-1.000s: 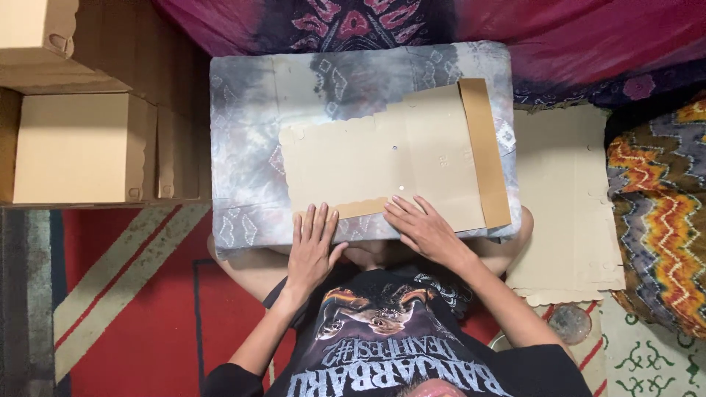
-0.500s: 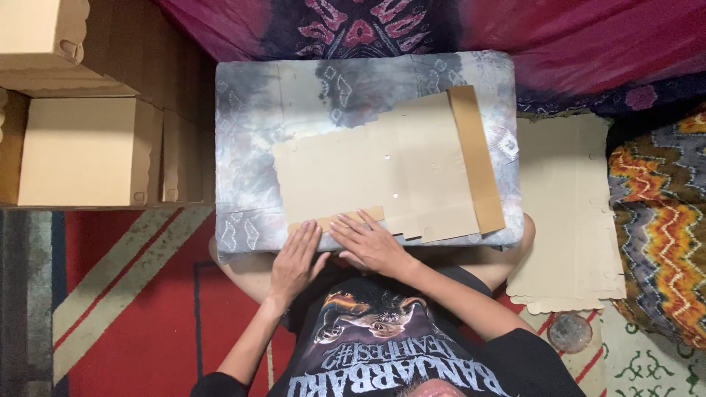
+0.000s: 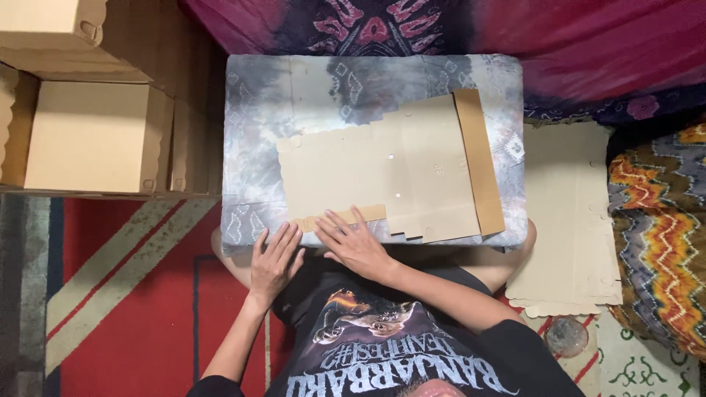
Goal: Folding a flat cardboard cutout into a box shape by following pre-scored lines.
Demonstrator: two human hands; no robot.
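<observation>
Nearest the body, the left hand (image 3: 274, 259) lies flat with fingers together at the near edge of the cushion (image 3: 250, 147), just left of the flat cardboard sheet (image 3: 382, 176), while the right hand (image 3: 355, 242) rests spread, its fingertips on the sheet's folded brown strip (image 3: 340, 217) along the near edge. The sheet lies across the cushion on the person's lap, stretching away from both hands to its far brown flap (image 3: 478, 158). Compared with a second ago, both hands have slid leftward along that near edge and the left has come off the cardboard.
</observation>
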